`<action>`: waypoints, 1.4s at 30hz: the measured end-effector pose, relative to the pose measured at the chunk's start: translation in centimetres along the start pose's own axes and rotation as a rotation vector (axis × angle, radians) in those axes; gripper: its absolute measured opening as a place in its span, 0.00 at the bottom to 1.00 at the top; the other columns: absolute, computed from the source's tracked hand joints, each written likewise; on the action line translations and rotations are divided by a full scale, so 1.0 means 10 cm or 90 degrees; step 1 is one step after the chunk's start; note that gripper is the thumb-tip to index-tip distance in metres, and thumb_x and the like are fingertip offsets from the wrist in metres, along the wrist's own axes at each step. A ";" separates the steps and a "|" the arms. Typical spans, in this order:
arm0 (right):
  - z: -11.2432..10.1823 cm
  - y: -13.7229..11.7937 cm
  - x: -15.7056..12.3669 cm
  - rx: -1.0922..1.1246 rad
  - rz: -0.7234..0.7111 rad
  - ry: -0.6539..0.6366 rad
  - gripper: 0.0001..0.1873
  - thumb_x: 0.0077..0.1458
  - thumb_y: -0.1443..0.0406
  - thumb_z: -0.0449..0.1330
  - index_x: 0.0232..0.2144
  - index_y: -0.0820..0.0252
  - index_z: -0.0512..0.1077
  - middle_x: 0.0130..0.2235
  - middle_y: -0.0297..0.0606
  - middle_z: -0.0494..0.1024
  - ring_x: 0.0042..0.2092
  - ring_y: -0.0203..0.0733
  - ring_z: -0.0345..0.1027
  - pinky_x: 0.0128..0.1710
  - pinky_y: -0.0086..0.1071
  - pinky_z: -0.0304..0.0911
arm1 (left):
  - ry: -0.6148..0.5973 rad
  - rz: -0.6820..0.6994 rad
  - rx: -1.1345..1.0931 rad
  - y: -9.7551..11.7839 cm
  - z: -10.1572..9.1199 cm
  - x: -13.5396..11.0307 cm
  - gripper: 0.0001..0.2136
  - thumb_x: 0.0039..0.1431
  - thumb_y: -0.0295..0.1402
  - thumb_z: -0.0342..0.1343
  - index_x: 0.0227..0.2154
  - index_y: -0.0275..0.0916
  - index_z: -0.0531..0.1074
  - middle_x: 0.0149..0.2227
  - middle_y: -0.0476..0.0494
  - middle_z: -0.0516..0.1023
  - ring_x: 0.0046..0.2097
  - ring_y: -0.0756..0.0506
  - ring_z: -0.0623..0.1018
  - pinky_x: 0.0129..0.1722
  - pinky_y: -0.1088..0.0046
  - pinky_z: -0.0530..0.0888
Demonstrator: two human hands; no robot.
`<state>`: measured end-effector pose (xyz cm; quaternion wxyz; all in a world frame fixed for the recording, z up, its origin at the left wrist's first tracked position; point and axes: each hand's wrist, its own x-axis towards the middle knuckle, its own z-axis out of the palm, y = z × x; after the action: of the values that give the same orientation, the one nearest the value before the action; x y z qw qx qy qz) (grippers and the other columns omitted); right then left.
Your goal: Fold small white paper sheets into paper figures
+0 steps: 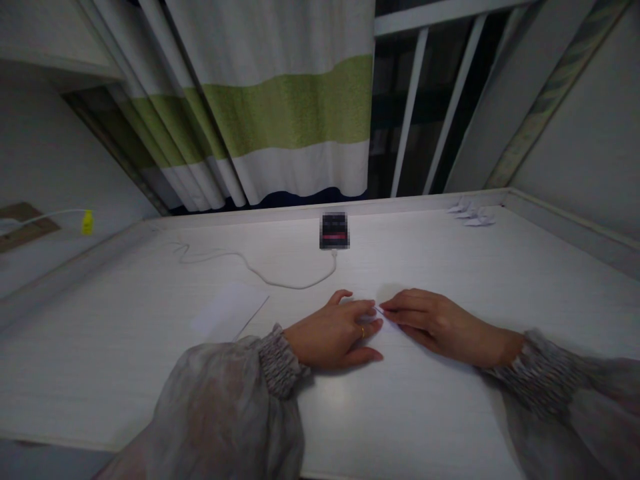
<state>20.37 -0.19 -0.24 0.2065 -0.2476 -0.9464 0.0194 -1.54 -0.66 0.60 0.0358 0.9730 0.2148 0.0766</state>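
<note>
A small piece of folded white paper (pixel 380 309) lies on the white tabletop between my hands, mostly hidden under the fingers. My left hand (pixel 337 337) rests palm down with its fingers spread, a ring on one of them, and its fingertips reach the paper's left side. From the other side, my right hand (pixel 433 323) keeps its fingers close together on the paper, pinching or pressing its edge. A flat sheet of white paper (pixel 227 310) lies left of my left hand, partly behind the sleeve.
A dark device with a blurred screen (pixel 334 231) stands at the back, with a white cable (pixel 280 283) curving left from it. Several small folded paper pieces (pixel 470 213) sit in the far right corner. Curtains (pixel 295 107) and a barred window (pixel 415 107) rise behind the table.
</note>
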 end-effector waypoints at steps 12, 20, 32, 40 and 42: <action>0.00 -0.04 -0.01 -0.032 0.016 -0.009 0.13 0.53 0.72 0.51 0.39 0.64 0.73 0.40 0.45 0.76 0.42 0.42 0.69 0.42 0.37 0.68 | 0.001 0.010 0.019 -0.02 -0.02 0.00 0.23 0.57 0.44 0.43 0.48 0.32 0.64 0.54 0.27 0.61 0.55 0.39 0.61 0.52 0.54 0.55; -0.02 -0.04 0.01 -0.015 0.017 -0.010 0.13 0.53 0.72 0.51 0.38 0.62 0.73 0.39 0.42 0.76 0.42 0.41 0.68 0.43 0.38 0.67 | 0.000 -0.002 0.000 -0.02 -0.02 0.01 0.22 0.56 0.44 0.45 0.48 0.34 0.64 0.53 0.29 0.63 0.54 0.39 0.63 0.52 0.51 0.53; -0.01 -0.01 -0.01 -0.028 0.020 -0.045 0.13 0.53 0.72 0.51 0.38 0.64 0.73 0.41 0.42 0.76 0.43 0.40 0.68 0.44 0.36 0.67 | -0.014 -0.029 0.033 -0.01 -0.03 0.00 0.23 0.56 0.47 0.43 0.48 0.37 0.66 0.55 0.27 0.59 0.57 0.37 0.58 0.52 0.47 0.52; -0.02 -0.02 -0.01 -0.043 0.006 -0.029 0.13 0.54 0.72 0.51 0.38 0.65 0.73 0.40 0.42 0.77 0.43 0.40 0.68 0.44 0.36 0.67 | -0.009 -0.031 0.051 -0.02 -0.04 0.00 0.23 0.56 0.48 0.43 0.48 0.39 0.66 0.53 0.31 0.63 0.54 0.38 0.61 0.52 0.47 0.52; -0.01 -0.02 -0.01 -0.048 -0.001 -0.021 0.13 0.54 0.71 0.51 0.38 0.65 0.73 0.40 0.42 0.77 0.42 0.40 0.69 0.43 0.36 0.67 | -0.005 -0.029 0.053 -0.02 -0.04 0.01 0.23 0.55 0.48 0.43 0.48 0.40 0.66 0.52 0.31 0.63 0.53 0.38 0.62 0.51 0.48 0.53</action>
<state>20.41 -0.37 -0.12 0.1816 -0.2542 -0.9499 -0.0124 -1.59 -0.42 0.96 -0.0019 0.9688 0.2395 0.0630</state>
